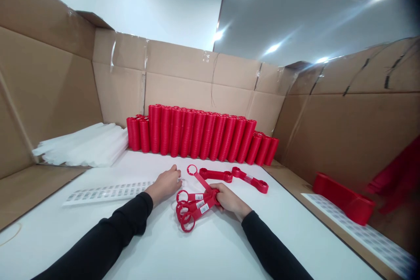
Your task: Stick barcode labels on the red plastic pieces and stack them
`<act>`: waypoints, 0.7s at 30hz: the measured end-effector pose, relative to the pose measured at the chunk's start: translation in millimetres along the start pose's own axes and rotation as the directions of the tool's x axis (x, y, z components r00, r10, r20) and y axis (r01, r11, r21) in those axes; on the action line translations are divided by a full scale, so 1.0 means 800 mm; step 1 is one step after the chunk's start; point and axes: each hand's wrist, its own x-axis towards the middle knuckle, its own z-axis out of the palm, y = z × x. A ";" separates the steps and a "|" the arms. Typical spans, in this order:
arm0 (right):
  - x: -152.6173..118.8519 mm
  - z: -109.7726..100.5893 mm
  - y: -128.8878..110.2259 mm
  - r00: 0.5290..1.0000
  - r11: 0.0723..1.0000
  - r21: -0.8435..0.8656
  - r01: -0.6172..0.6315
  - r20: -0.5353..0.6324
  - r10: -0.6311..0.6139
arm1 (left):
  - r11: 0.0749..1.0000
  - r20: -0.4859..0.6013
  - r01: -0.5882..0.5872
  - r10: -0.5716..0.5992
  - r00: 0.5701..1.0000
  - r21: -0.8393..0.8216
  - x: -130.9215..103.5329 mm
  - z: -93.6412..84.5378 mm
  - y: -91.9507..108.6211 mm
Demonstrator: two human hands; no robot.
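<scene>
Labelled red pcs (201,205) fanned out in R hand (227,199).

near tabletop (187,256) open; red stacks (197,135) block back

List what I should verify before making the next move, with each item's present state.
1. Right hand gripping the red strips: ok.
2. Labels on the strips visible: ok, three show.
3. Strips lined up evenly: not ok; they are fanned, one pointing well apart.
4. Label between the fingertips of the left hand: cannot tell, too small.
5. Printed sheet on the table near the left hand: ok.
6. Red stacks standing along the back: ok.
</scene>
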 end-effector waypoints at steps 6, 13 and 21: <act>0.007 -0.001 0.015 0.999 1.000 -0.013 0.023 -0.025 -0.023 | 0.971 -0.132 -0.081 0.052 0.990 -0.223 -0.003 0.002 -0.004; 0.012 0.013 0.015 0.975 0.990 -0.035 0.138 -0.173 -0.142 | 0.615 -0.037 -0.064 0.056 0.998 -0.786 -0.012 -0.036 0.031; -0.004 0.029 -0.022 0.922 0.934 -0.264 0.242 -0.237 -0.306 | 0.502 0.049 0.064 -0.042 0.998 -0.862 -0.013 -0.055 0.058</act>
